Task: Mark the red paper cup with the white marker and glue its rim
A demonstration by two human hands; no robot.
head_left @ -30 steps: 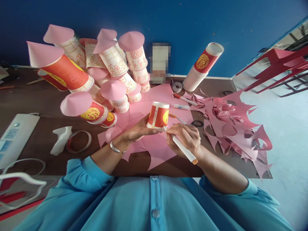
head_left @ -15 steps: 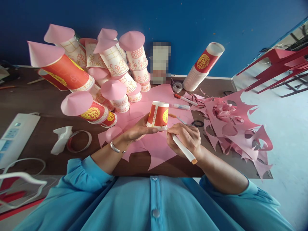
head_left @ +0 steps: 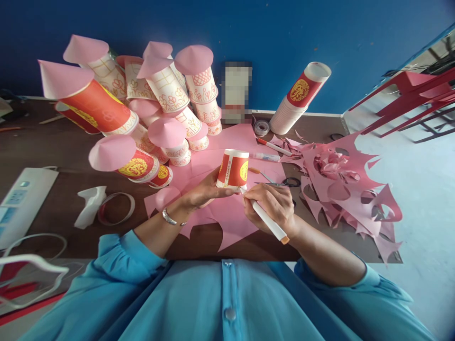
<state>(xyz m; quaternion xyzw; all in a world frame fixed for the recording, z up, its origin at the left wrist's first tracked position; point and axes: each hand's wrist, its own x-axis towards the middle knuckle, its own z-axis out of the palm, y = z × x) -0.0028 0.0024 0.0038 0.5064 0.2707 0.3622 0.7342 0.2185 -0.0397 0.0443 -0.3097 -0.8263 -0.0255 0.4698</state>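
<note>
Head view shows the left hand [head_left: 208,190] half-curled around the lower side of a red paper cup [head_left: 232,169]. The right hand [head_left: 270,204] is closed on a white marker [head_left: 269,221], and its tip is at the cup's bottom rim. Beyond the right hand are scissors [head_left: 292,182]; to its right lie pink paper scraps [head_left: 350,184]. Beyond the left hand, cup towers [head_left: 202,90] stand with pink cones.

Brown table [head_left: 31,151] bears pink paper [head_left: 232,225], 1 power strip [head_left: 30,201]
</note>
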